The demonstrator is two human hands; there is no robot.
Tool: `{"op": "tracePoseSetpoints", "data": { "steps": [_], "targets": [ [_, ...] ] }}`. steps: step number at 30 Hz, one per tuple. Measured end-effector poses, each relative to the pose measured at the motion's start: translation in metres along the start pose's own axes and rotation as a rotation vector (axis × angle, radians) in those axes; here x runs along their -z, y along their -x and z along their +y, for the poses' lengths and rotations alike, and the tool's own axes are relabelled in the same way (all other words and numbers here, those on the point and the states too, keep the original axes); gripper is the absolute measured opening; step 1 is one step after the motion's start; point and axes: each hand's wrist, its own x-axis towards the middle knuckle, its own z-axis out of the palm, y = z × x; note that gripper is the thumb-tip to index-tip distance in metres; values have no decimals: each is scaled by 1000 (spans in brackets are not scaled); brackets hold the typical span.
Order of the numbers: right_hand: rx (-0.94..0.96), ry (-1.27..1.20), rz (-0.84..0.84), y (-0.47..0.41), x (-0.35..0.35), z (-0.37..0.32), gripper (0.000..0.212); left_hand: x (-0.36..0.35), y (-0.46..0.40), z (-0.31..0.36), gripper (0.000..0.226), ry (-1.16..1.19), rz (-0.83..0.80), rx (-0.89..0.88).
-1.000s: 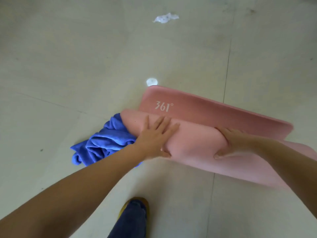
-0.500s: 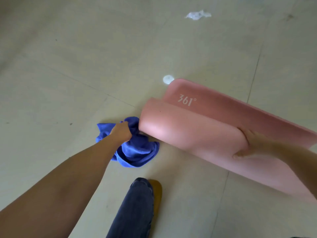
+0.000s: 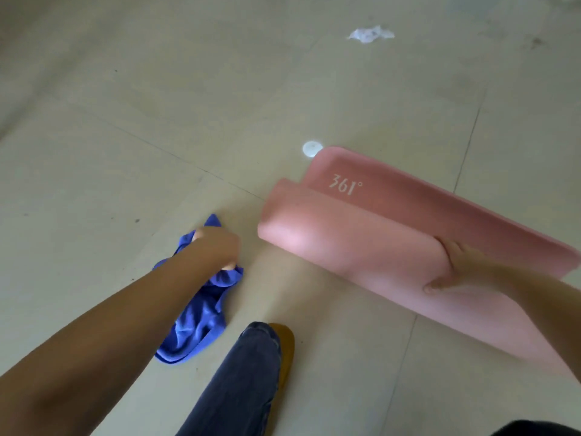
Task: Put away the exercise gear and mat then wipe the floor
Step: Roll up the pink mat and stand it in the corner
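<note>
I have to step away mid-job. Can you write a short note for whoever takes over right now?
Left hand grips the blue cloth, pulled clear of the mat. Right hand holds the pink mat, which is partly rolled on the floor. A white scrap and a white disc lie beyond it. Left: finish rolling, put the mat away, wipe the floor.

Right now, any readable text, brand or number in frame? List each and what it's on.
"361°": pale print on the flat, unrolled part of the pink mat, near its far left corner.
No other text shows: the blue cloth, the white disc and the crumpled white scrap on the floor carry no readable marks.
</note>
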Motion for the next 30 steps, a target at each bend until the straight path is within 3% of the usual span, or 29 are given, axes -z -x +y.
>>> {"op": "tracePoseSetpoints", "data": {
  "steps": [3, 4, 7, 10, 14, 17, 19, 23, 25, 27, 29, 30],
  "targets": [
    [-23, 12, -11, 2, 2, -3, 124, 53, 29, 66, 45, 65, 483, -211],
    [-27, 6, -7, 3, 2, -4, 124, 59, 40, 91, 58, 101, 542, -323],
    [-34, 6, 12, 5, 3, -5, 120, 39, 50, 151, 109, 70, 461, -527],
    [-18, 10, 28, 5, 0, -7, 117, 10, 18, 175, 132, 36, 466, -511],
    [3, -77, 84, 10, 19, -6, 103, 32, -7, 181, 126, 14, 459, -502],
    [66, 0, 378, 26, 21, -19, 82, 83, -27, 184, 126, 16, 400, -526],
    [123, 109, 391, 32, 9, -39, 87, 119, -42, 184, 131, 18, 320, -544],
    [38, 154, 349, -1, 0, -49, 106, 163, -61, 183, 129, 42, 230, -608],
    [22, 102, 352, -21, 19, -42, 106, 163, -69, 173, 118, 158, 368, -652],
    [51, 61, 340, -40, 38, -31, 109, 145, -79, 152, 98, 397, 675, -650],
    [83, 13, 326, -52, 55, -21, 111, 119, -94, 125, 85, 741, 896, -522],
    [94, -15, 317, -56, 63, -18, 111, 106, -102, 112, 86, 918, 909, -408]
  ]
}}
